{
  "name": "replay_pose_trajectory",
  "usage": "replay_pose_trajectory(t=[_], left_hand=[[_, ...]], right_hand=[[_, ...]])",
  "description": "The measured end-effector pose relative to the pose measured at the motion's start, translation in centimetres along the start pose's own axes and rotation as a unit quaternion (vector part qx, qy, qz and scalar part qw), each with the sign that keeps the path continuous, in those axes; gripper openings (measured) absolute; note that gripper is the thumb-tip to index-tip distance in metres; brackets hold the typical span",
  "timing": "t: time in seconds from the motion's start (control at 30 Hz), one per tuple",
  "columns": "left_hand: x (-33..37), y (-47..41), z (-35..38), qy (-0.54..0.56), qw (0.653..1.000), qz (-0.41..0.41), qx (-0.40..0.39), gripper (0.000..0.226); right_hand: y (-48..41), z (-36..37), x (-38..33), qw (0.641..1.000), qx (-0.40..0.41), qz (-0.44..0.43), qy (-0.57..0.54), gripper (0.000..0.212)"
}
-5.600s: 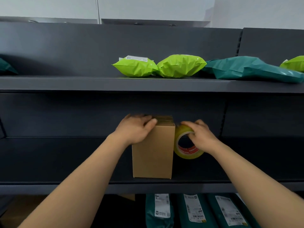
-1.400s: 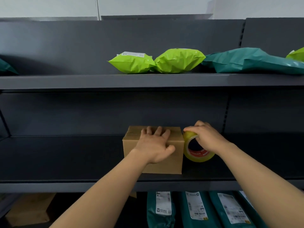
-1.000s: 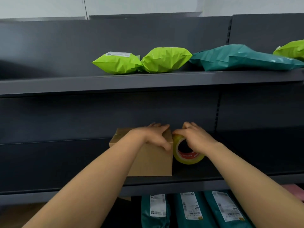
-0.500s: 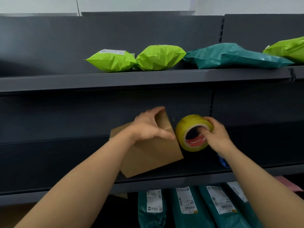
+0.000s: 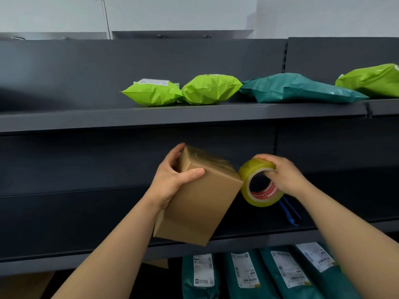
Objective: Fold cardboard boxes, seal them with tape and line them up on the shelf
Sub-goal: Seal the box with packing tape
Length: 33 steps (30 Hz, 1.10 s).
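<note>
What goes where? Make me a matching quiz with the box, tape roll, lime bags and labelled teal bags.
Things:
1 box
2 tape roll
3 lime bags
4 labelled teal bags

Places:
A on top shelf
B below middle shelf
C in left hand
D in right hand

Pairs: 1-C, 2-D, 3-A, 4-B

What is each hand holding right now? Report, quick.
Left hand: grips the tilted cardboard box.
Right hand: grips the tape roll.
</note>
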<state>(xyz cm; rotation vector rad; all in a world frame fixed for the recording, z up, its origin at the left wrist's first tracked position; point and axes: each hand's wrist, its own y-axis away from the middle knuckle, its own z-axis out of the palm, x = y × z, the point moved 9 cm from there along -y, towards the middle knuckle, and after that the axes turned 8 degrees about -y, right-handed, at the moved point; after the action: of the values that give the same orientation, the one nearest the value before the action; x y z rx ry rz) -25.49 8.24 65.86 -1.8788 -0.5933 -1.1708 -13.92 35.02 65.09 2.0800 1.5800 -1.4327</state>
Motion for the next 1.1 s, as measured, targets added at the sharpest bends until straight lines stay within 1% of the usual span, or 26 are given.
replay_pose_trajectory(t=[0.07, 0.23, 0.53, 0.63, 0.73, 0.83, 0.93, 0.97, 1.0, 1.03, 1.1], left_hand=[[-0.5, 0.3, -0.7, 0.019, 1.000, -0.006, 0.003, 0.117], [-1.7, 0.7, -2.6, 0.033, 0.999, -0.015, 0.011, 0.118], [-3.1, 1.5, -4.4, 0.075, 0.997, -0.019, 0.025, 0.122], [-3.3, 1.7, -5.0, 0.086, 0.996, -0.008, 0.017, 0.112], [-3.5, 2.2, -5.7, 0.063, 0.998, -0.009, 0.007, 0.092], [-2.8, 2.6, -6.1, 0.000, 1.000, -0.022, -0.002, 0.076], [-1.9, 1.9, -7.2, -0.157, 0.987, -0.030, 0.023, 0.058], [-1.3, 1.5, -7.4, -0.228, 0.973, -0.017, 0.031, 0.050], [-0.8, 1.2, -7.3, -0.303, 0.952, 0.000, 0.030, 0.048], [-0.4, 0.9, -7.0, -0.370, 0.929, 0.014, 0.025, 0.053], [0.3, 0.3, -6.4, -0.457, 0.889, 0.021, 0.017, 0.062]], right_hand=[[-0.2, 0.8, -0.5, 1.000, -0.010, -0.001, 0.017, 0.049], [-1.0, 2.9, -1.7, 0.999, -0.034, -0.004, 0.037, 0.050], [-1.4, 5.6, -3.1, 0.998, -0.060, 0.002, 0.037, 0.045], [-1.1, 6.5, -3.7, 0.997, -0.066, 0.004, 0.036, 0.045], [-1.0, 7.5, -4.4, 0.997, -0.069, -0.004, 0.042, 0.047], [-1.1, 7.8, -5.2, 0.996, -0.067, -0.017, 0.056, 0.045], [-1.0, 7.9, -5.5, 0.995, -0.063, -0.020, 0.073, 0.045], [-0.9, 8.0, -5.7, 0.995, -0.060, -0.026, 0.075, 0.044], [-0.8, 8.1, -5.9, 0.995, -0.059, -0.035, 0.075, 0.043], [-0.6, 8.2, -6.2, 0.995, -0.057, -0.044, 0.072, 0.041], [-0.5, 8.3, -6.3, 0.995, -0.056, -0.052, 0.070, 0.040]])
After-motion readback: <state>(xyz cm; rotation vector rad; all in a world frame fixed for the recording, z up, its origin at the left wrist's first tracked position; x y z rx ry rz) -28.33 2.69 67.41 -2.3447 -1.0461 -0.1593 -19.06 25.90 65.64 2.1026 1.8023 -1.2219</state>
